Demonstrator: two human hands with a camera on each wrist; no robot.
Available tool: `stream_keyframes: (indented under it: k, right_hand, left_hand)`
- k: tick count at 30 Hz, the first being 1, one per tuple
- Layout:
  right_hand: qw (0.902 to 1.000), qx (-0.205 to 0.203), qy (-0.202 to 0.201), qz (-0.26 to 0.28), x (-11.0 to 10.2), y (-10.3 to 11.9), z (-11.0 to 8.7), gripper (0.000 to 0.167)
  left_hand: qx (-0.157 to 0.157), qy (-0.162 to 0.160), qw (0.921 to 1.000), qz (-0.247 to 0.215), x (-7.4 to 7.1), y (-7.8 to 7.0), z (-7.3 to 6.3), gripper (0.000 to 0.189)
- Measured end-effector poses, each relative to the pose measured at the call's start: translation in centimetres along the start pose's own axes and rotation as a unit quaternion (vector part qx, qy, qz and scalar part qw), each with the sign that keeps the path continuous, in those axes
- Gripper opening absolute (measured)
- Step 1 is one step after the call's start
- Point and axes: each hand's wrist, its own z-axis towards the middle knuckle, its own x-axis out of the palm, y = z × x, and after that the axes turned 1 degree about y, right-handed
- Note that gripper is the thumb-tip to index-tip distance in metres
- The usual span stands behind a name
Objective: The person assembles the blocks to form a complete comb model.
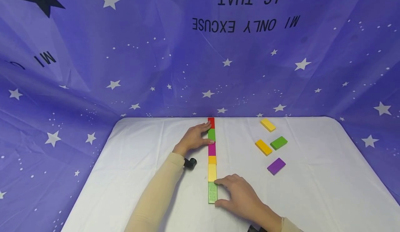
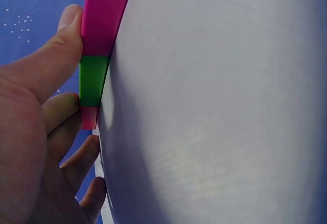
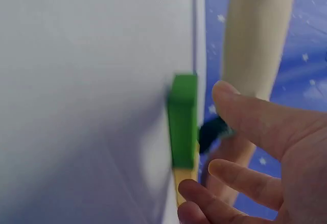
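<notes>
A straight row of flat blocks runs away from me: a light green block (image 1: 213,192) nearest, then pale yellow (image 1: 212,173), orange (image 1: 212,160), magenta (image 1: 211,149), green (image 1: 211,135) and red (image 1: 211,122) at the far end. My left hand (image 1: 194,137) rests along the left side of the far part. Its thumb touches the magenta block and its fingertips lie by the green and red ones. At the near end, my right hand (image 1: 239,195) has thumb and fingers spread beside the light green block, fingertips right at its right edge, gripping nothing.
To the right lie several loose blocks: a yellow block (image 1: 268,125), an orange block (image 1: 263,147), a green block (image 1: 278,142) and a purple block (image 1: 276,166). The row's far end reaches the back edge of the white table (image 1: 312,190). A purple star-patterned cloth (image 1: 193,68) hangs behind.
</notes>
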Motion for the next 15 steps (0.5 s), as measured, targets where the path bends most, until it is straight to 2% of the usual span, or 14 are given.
stream_keyframes:
  k: [8, 15]
  right_hand:
    - [0.9945, 0.051, -0.09, 0.018, -3.0, -2.1, 0.3, 0.053]
    - [0.9884, 0.064, -0.135, 0.028, -5.2, -5.2, 0.7, 0.055]
  left_hand:
    - [0.002, 0.001, 1.0, 0.001, 0.1, 0.0, 0.1, 0.085]
    - [0.005, 0.0, 1.0, 0.001, 0.1, 0.0, 0.1, 0.086]
